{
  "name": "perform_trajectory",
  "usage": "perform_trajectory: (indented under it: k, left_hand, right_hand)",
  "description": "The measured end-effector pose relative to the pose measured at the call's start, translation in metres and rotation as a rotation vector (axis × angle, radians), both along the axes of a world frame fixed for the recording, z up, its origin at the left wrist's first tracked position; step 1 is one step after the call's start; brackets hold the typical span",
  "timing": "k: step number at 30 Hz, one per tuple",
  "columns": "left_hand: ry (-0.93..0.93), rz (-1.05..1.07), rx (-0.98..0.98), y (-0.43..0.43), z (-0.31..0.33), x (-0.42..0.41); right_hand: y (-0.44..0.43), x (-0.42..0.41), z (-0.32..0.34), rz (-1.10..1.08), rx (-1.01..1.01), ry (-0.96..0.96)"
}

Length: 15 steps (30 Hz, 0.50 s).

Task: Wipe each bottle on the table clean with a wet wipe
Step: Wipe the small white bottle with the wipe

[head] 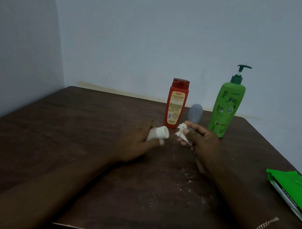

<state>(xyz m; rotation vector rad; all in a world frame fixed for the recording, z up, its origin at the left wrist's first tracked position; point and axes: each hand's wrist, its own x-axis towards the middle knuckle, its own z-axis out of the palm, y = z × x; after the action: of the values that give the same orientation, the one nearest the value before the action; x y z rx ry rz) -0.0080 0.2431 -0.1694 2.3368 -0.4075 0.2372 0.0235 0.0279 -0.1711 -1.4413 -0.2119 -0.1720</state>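
Pale blue walls meet in a corner behind a dark wooden table [80,142], its top speckled with white dust near the middle.

My left hand [139,142] grips a white bottle [160,133], fingers curled round it and its end turned toward my other hand; it is small enough that it might be only a cap, I can't tell. My right hand [203,145] pinches a crumpled wipe [181,131] just beside that end, not quite touching it. Behind stand the red bottle [176,103], a grey bottle [195,114] partly hidden by my right fingers, and the green pump bottle [227,107]. The wipes pack [293,194] lies at the right edge.

I judge I'm about to wipe the white one, with three left.

The risks as I see them:
- The wet plastic may slip, since my grip covers little of it.
- My right knuckles sit near the grey bottle, so a wide stroke could knock it over, perhaps into the red one.
- The wipe is balled tight and may only smear the dirt.
- Setting a clean bottle down on the dust would soil it again.
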Motion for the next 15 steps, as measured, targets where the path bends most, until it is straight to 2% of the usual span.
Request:
perform_trajectory:
  k: [3,8,11,15]
  left_hand:
    - [0.033,-0.011,-0.097,0.013,0.002,-0.002]
    - [-0.007,0.046,-0.096,0.018,0.002,0.005]
    - [-0.083,0.097,-0.030,0.020,0.008,0.009]
    - [-0.228,0.099,-0.004,0.032,0.028,0.026]
  right_hand:
    - [-0.008,0.008,-0.005,-0.024,0.008,0.022]
    - [-0.013,0.013,-0.005,-0.058,0.081,0.101]
    - [-0.014,0.019,-0.006,-0.056,0.118,0.169]
    - [-0.016,0.019,-0.010,-0.086,0.011,0.108]
